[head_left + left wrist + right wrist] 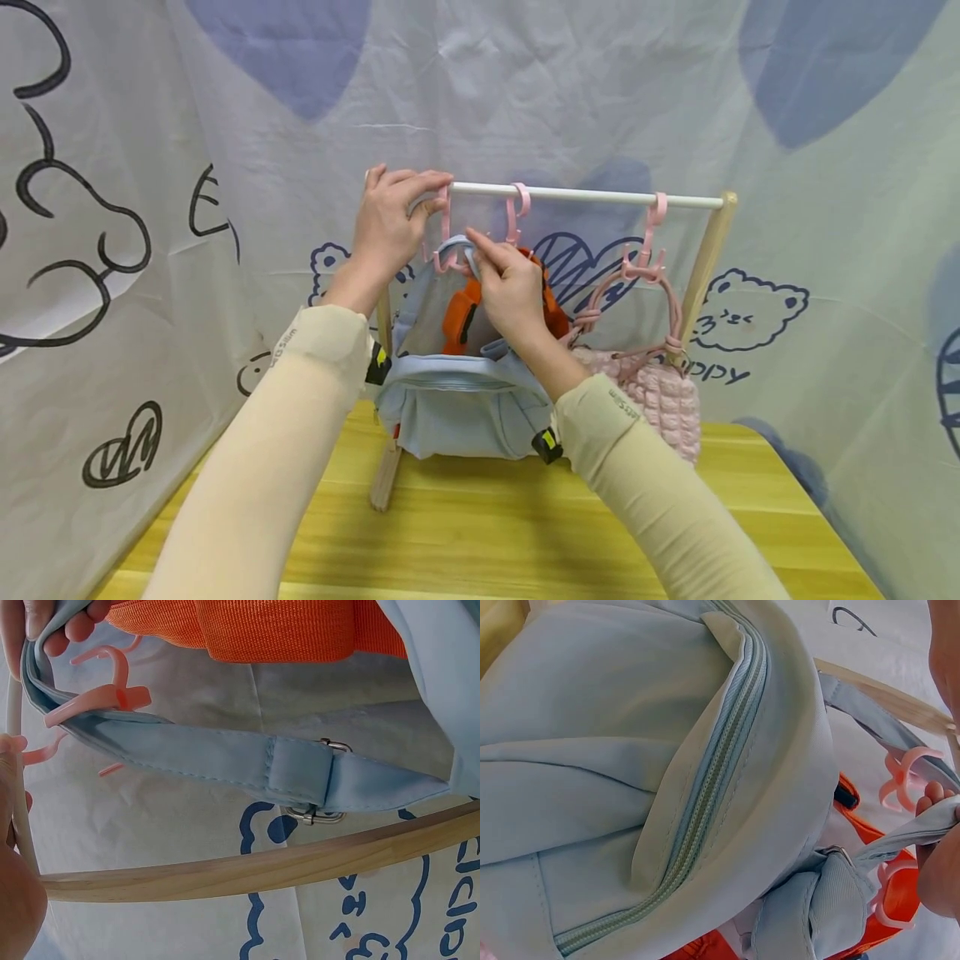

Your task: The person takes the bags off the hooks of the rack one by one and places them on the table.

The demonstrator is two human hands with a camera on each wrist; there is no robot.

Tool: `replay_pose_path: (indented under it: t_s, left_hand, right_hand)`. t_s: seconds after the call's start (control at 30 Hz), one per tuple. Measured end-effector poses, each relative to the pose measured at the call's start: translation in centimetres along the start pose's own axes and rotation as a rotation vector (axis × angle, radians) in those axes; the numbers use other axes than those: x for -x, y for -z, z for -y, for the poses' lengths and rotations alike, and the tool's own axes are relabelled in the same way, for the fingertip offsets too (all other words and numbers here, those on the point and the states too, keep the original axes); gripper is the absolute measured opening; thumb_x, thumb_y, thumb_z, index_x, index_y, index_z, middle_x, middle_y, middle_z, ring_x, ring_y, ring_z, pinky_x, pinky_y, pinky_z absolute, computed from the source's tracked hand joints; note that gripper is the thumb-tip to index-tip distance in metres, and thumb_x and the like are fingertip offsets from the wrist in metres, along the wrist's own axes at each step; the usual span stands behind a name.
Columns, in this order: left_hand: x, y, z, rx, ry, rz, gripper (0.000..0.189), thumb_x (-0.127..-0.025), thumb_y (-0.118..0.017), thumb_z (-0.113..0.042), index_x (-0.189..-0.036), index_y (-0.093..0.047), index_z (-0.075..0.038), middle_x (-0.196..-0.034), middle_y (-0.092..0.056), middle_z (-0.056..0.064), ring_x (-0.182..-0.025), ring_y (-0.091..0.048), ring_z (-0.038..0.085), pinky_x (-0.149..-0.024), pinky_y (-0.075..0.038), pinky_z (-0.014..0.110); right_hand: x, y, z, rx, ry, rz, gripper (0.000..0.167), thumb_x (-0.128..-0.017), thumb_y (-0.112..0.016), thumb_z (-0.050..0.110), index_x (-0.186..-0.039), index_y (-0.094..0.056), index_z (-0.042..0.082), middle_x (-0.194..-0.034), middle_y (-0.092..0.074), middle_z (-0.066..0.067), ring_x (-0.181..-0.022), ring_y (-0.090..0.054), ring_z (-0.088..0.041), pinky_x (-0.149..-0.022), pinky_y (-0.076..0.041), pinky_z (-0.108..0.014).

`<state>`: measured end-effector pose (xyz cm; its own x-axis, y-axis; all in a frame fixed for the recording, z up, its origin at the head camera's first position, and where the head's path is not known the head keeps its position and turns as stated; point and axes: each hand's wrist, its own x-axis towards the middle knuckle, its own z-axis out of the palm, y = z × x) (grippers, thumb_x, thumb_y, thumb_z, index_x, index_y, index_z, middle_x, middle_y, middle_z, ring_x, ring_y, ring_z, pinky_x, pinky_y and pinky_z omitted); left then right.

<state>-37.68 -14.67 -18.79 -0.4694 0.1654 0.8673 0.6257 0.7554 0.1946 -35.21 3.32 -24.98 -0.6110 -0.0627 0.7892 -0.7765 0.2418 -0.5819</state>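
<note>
A light blue bag (465,417) hangs from the left of a white rod (585,194). Its strap (202,754), with a metal buckle, loops over the prongs of a pink hook (445,221). At the rod's left end, my left hand (393,217) pinches the top of this hook against the rod. Just below and to the right, my right hand (513,287) pinches the strap near the prongs. The right wrist view shows the bag's curved zip (712,780) close up, with the strap running into the right fingers.
An orange bag (457,321) hangs behind the blue one, below a middle pink hook (517,204). To the right, a pink quilted bag (663,400) hangs by its handles. Wooden posts (708,275) support the rod on a wooden table (450,533); a printed cloth surrounds it.
</note>
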Motion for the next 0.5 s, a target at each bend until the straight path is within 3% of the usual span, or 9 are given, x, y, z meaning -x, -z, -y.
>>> replay_pose_path:
  t_s: [0.5]
  left_hand:
    - [0.1, 0.0, 0.0, 0.013, 0.0, -0.009, 0.036, -0.096, -0.07, -0.025, -0.13, -0.074, -0.014, -0.134, -0.071, 0.004, -0.127, -0.061, 0.026, -0.128, -0.017, 0.041]
  right_hand:
    - [0.1, -1.2, 0.1, -0.055, -0.078, -0.001, 0.03, -0.103, -0.063, 0.001, -0.132, -0.071, 0.001, -0.103, -0.074, -0.02, -0.09, -0.078, -0.03, -0.062, -0.053, -0.013]
